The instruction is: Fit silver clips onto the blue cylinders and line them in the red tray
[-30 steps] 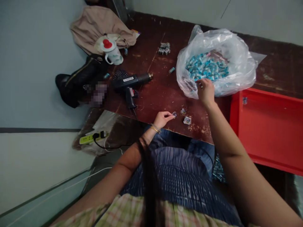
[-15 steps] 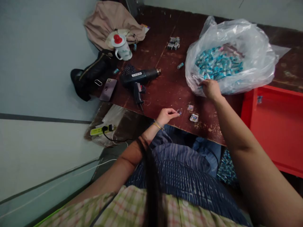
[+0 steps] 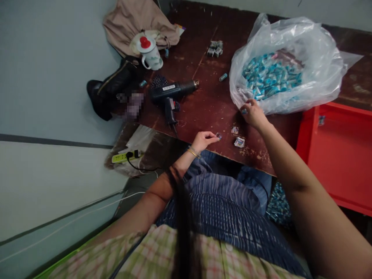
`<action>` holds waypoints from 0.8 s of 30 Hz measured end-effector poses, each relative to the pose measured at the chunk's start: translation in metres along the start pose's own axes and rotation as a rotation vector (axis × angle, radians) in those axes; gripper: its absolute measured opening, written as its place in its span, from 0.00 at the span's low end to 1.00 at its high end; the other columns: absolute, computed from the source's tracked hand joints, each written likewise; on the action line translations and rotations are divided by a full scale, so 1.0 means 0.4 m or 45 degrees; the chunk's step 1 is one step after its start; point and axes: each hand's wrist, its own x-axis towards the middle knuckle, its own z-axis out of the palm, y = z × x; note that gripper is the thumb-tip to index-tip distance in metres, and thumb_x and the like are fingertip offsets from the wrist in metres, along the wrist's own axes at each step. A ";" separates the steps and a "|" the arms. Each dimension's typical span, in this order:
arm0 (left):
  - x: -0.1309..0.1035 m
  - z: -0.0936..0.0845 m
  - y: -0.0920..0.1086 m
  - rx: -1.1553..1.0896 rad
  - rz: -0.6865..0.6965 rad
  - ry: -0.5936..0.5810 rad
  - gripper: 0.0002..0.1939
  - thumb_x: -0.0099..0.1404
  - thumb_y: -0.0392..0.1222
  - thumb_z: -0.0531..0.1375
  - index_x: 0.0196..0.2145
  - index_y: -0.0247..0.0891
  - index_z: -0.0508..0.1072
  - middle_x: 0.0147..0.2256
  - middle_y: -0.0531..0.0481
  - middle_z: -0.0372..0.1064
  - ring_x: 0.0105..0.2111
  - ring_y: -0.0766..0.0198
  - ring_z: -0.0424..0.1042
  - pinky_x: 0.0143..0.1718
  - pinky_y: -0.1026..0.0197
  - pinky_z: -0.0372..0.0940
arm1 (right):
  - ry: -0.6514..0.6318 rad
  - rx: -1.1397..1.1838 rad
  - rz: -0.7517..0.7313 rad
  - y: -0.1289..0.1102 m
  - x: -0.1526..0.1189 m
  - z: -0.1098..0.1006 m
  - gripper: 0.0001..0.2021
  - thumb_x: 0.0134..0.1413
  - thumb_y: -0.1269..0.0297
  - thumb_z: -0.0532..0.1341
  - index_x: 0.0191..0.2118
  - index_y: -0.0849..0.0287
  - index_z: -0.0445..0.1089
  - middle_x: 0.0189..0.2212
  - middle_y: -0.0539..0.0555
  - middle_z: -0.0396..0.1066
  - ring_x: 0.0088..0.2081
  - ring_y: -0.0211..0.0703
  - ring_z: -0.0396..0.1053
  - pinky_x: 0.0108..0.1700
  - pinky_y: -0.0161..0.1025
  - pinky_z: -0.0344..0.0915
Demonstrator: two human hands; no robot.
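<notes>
1. Nearest, at the bottom, are the wearer's plaid shirt (image 3: 130, 252) and a blue patterned garment (image 3: 221, 209).
2. Low on the left, a yellow-green power strip (image 3: 120, 157) has a black plug in it.
3. At the front edge of a dark red-brown bench (image 3: 200, 116), the left hand (image 3: 201, 142), with a gold-coloured bracelet (image 3: 193, 152) at the wrist, has its grip clamped, thumb against finger, on a small printed label (image 3: 219, 136).
4. Just right of it lie two small stacks of labels (image 3: 239, 142), one behind the other.
5. A shallow red tray (image 3: 343, 155) is at the far right.
6. Farther in, the right hand (image 3: 254, 115) has its fingertips together on a small blue tube (image 3: 244, 111), mostly hidden, beside the near rim of a clear plastic bag (image 3: 319, 50).
7. The bag stands open, holding many blue-ended tubes (image 3: 270, 77).
8. Left of centre lies a black heat gun (image 3: 171, 92), nozzle pointing right; a single tube (image 3: 223, 77) lies between it and the bag.
9. Behind the heat gun stand a lidded white mug (image 3: 152, 58) and a beige cloth bag (image 3: 124, 23).
</notes>
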 end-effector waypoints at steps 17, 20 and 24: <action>-0.021 0.007 0.045 0.069 0.109 -0.218 0.09 0.60 0.42 0.76 0.29 0.35 0.83 0.29 0.49 0.79 0.31 0.63 0.71 0.39 0.60 0.66 | -0.502 1.541 0.419 -0.265 -0.289 -0.071 0.23 0.48 0.45 0.77 0.43 0.53 0.77 0.29 0.47 0.74 0.27 0.37 0.68 0.33 0.37 0.70; -0.023 0.008 0.039 0.102 0.118 -0.227 0.09 0.60 0.42 0.76 0.29 0.36 0.83 0.28 0.50 0.78 0.29 0.64 0.70 0.36 0.60 0.65 | -0.295 1.449 0.356 -0.256 -0.297 -0.090 0.23 0.48 0.46 0.79 0.44 0.51 0.75 0.32 0.48 0.76 0.28 0.38 0.71 0.33 0.38 0.71; -0.030 0.014 0.034 0.100 0.156 -0.250 0.09 0.60 0.41 0.76 0.29 0.36 0.83 0.29 0.49 0.79 0.30 0.64 0.71 0.37 0.60 0.65 | -0.174 1.338 0.243 -0.266 -0.307 -0.106 0.21 0.48 0.46 0.79 0.40 0.51 0.74 0.36 0.51 0.78 0.34 0.42 0.74 0.37 0.42 0.74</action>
